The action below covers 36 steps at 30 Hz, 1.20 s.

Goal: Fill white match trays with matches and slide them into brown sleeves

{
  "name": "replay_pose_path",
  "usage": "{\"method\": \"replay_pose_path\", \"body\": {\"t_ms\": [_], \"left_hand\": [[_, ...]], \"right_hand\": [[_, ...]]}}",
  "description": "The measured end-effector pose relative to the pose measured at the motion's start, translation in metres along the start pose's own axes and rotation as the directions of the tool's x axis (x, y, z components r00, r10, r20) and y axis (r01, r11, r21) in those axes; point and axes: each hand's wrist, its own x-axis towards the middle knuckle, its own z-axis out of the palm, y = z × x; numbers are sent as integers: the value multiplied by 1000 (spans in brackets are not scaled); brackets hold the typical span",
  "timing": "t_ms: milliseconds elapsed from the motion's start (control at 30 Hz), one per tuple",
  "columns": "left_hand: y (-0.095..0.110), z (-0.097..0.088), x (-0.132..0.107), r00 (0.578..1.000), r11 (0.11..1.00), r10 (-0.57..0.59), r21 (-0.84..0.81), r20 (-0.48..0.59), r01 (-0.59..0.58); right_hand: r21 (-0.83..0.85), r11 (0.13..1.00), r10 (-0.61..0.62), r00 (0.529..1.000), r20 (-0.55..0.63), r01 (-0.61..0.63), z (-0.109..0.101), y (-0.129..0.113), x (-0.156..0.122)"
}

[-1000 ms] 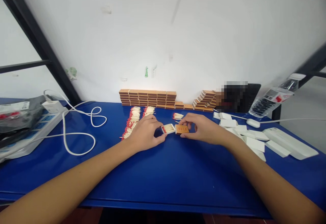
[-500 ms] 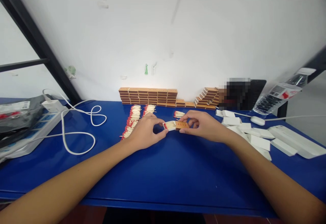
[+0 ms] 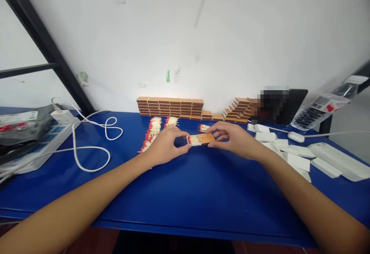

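Between my hands is a matchbox: a white tray [image 3: 194, 140] of red-tipped matches, partly inside an orange sleeve [image 3: 207, 138]. My left hand [image 3: 166, 146] is closed in a pinch on the tray's left end. Thumb and fingers of my right hand [image 3: 235, 140] grip the sleeve's right end. Beside and behind my left hand lie rows of loose matches [image 3: 152, 132], with a second row [image 3: 171, 121] partly hidden by that hand. A small bunch of matches [image 3: 204, 128] lies behind the matchbox.
Stacked matchboxes [image 3: 170, 107] line the wall, with a slanting pile [image 3: 238, 109] farther right. White trays [image 3: 297, 161] lie scattered on the blue table [image 3: 185, 196] near a plastic bottle [image 3: 320, 105] and a phone [image 3: 296, 105]. At left are a white cable [image 3: 91, 169] and a power strip [image 3: 43, 150].
The matchbox tray sits somewhat deeper in its sleeve. My right hand's fingers have shifted on the sleeve, and the camera view has moved slightly.
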Motion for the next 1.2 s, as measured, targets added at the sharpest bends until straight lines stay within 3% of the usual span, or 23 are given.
{"method": "replay_pose_path", "body": {"t_ms": [133,467,633,733,800,900,933,1067,1200], "left_hand": [[1,0,-1,1000,999,-19,-29,7,20],[1,2,0,999,981,43,-193,30,-36],[3,2,0,1000,973,6,-232,3,-5],[2,3,-1,999,987,9,-162,-48,-17],[2,5,-2,994,995,55,-82,-99,-63],[1,7,-4,985,988,152,38,-83,-149],[1,8,-5,979,979,194,81,-61,-189],[2,9,-7,929,894,369,270,13,-359],[4,8,-7,898,840,438,337,44,-426]], "right_hand": [[17,1000,18,1000,15,-18,2,-6,-1],[250,966,32,988,149,-69,17,-25,-6],[257,960,62,979,194,-111,14,-28,-7],[191,978,62,994,93,-78,4,-22,-5],[103,993,64,996,-69,-56,-7,-12,1],[4,993,114,925,-364,-121,-25,12,22],[-34,987,133,905,-405,-160,-30,19,32],[-254,950,53,896,-442,-181,-39,39,72],[-288,938,52,897,-438,-195,-32,47,96]]}}
